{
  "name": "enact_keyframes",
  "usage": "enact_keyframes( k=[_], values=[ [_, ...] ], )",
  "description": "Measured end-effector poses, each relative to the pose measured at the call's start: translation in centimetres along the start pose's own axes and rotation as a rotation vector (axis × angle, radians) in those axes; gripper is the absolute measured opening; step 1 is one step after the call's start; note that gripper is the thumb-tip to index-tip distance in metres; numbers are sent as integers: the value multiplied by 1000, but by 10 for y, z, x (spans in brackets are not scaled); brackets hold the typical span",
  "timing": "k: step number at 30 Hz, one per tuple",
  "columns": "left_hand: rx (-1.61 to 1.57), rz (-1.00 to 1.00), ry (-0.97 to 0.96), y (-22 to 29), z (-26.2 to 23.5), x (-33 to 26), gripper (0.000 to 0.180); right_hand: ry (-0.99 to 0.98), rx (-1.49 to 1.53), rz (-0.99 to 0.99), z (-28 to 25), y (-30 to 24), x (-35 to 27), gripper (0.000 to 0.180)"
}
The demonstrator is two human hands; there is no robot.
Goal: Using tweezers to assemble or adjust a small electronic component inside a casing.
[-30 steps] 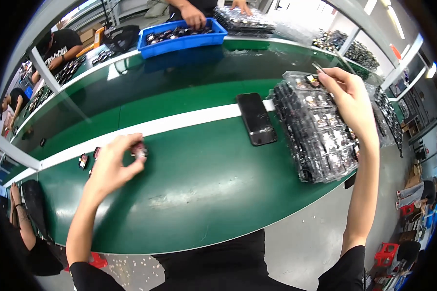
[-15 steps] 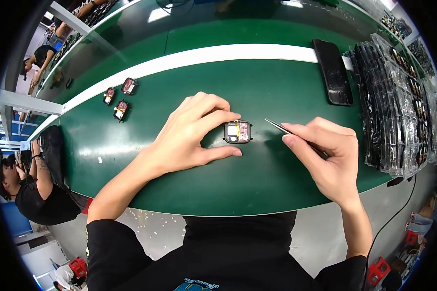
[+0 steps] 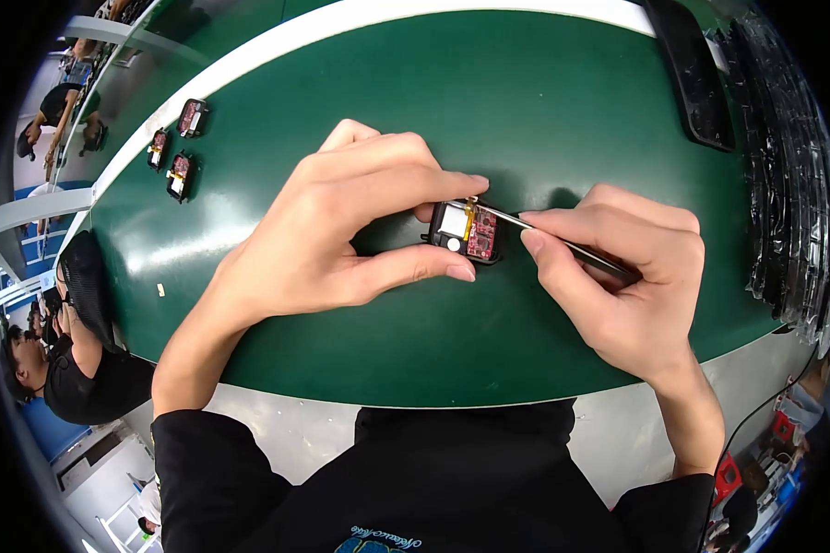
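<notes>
Both hands meet mid-belt: left hand [image 3: 341, 230] pinches a small black electronic module [image 3: 466, 231] with red circuit board on the green conveyor belt [image 3: 277, 120], while right hand [image 3: 632, 286] grips metal tweezers [image 3: 563, 241] touching its top edge.

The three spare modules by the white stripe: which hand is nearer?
Left. The left hand lies just right of the spare modules; the right hand is farther right.

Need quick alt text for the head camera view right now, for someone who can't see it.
The left hand pinches a small open black device on a green table, while the right hand touches tweezers to its top edge. Three similar devices lie far left; a black tray and clear trays sit right.
</notes>
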State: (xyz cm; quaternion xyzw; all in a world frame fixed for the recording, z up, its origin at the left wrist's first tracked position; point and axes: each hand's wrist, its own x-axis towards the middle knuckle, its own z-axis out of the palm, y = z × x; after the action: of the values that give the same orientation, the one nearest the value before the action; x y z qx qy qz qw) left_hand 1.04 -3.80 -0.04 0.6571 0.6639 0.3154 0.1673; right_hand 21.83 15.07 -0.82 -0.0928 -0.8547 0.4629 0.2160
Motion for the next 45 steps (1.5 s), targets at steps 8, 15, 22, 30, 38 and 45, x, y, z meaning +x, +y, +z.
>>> enact_keyframes(
  k=[8, 15, 22, 30, 38, 45],
  values=[
    [14, 12, -11, -3, 1, 0, 70, -10, -18, -21, 2, 2, 0, 15],
    [11, -45, 39, 2, 4, 2, 64, 78, -172, -174, 0, 3, -6, 24],
    [36, -19, 52, 2, 3, 0, 58, 121, -264, -324, 9, 5, -8, 29],
    [-21, -11, 4, -5, -5, 1, 61, 77, -214, -289, 10, 4, -7, 26],
    [-80, -11, -96, -11, -12, 2, 64, -28, 12, -24, -1, 0, -7, 19],
    [-70, 0, -105, -11, -13, 2, 65, -22, 16, -11, 0, 1, -7, 18]
  ],
)
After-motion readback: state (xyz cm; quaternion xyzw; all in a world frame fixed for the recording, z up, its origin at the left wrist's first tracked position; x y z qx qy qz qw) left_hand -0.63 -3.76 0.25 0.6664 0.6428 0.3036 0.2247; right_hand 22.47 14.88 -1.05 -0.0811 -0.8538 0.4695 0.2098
